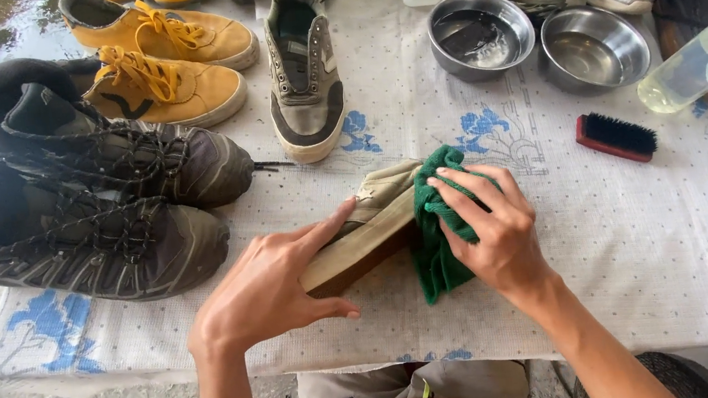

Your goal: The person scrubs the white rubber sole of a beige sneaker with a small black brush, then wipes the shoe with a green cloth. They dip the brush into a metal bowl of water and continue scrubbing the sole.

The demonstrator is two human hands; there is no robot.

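Your left hand (270, 281) pins the beige canvas sneaker (371, 224) on its side on the patterned tablecloth (628, 228); your right hand (488, 227) presses the bunched green cloth (438, 256) against it. Keep the shoe braced and rub along the sole edge.

Green cloth (439, 243) and right hand (489, 232) hide toe of beige shoe (374, 219).
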